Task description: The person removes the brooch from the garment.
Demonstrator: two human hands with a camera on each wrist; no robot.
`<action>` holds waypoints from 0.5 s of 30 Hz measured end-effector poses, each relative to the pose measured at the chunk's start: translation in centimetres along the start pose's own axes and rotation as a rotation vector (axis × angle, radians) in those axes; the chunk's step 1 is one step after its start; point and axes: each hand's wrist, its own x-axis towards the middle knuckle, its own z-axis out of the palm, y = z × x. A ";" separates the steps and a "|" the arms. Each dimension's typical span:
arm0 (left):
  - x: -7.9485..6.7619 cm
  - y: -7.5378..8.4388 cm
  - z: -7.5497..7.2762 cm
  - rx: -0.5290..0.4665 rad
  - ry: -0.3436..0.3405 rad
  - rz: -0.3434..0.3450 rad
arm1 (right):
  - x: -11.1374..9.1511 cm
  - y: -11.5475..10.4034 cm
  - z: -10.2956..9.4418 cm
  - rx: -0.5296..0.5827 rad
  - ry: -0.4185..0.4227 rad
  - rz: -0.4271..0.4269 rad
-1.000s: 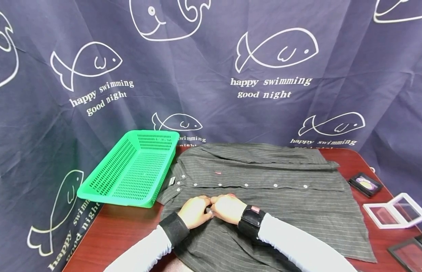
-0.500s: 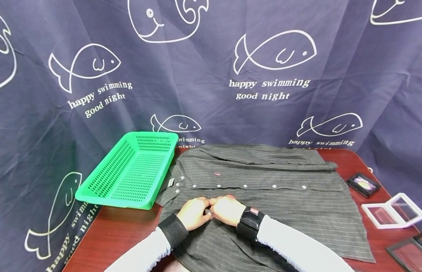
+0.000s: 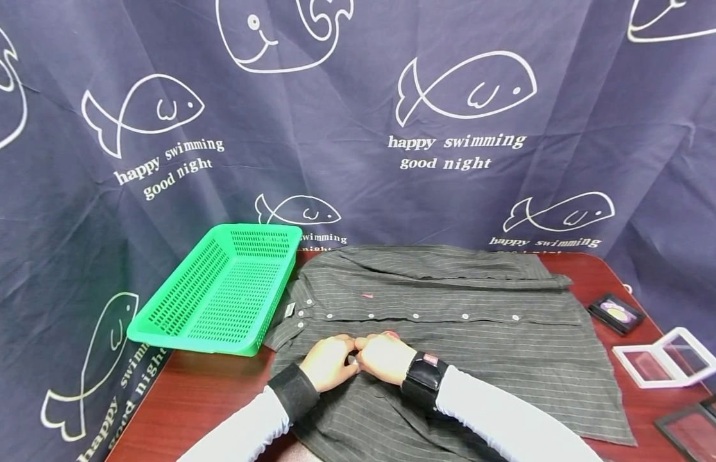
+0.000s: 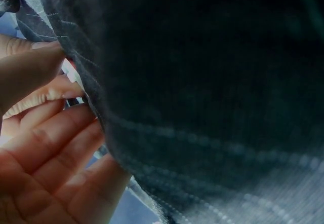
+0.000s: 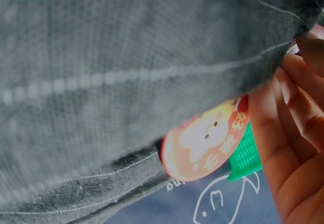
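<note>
A dark grey pinstriped shirt (image 3: 485, 366) lies spread with its row of white buttons facing up. Both hands meet over its chest, near the collar. Fingers of the left hand (image 3: 328, 364) curl at a raised fold of the cloth; in the left wrist view its fingers (image 4: 66, 153) lie along the fabric edge. The right hand (image 3: 385, 357) grips a round red badge (image 5: 205, 143) with a pale cartoon figure, partly covered by the cloth in the right wrist view. A small silvery piece (image 3: 352, 360) shows between the hands. The fingertips' contact is mostly hidden.
A green perforated basket (image 3: 260, 343) stands left of the shirt, beside its collar. Along the right of the red-brown table (image 3: 190, 385) lie a black case (image 3: 618, 313), a white open frame (image 3: 668, 359) and a dark frame (image 3: 695, 430). A fish-print curtain hangs behind.
The view has shifted slightly. Both hands keep nearly the same place and grip over the shirt.
</note>
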 end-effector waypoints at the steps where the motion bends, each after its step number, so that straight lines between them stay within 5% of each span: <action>1: 0.0 0.0 0.0 0.003 0.004 0.003 | 0.0 0.0 0.0 0.002 -0.001 0.001; 15: 0.0 0.1 0.1 -0.003 -0.003 -0.004 | 0.0 0.4 0.3 0.079 -0.014 0.014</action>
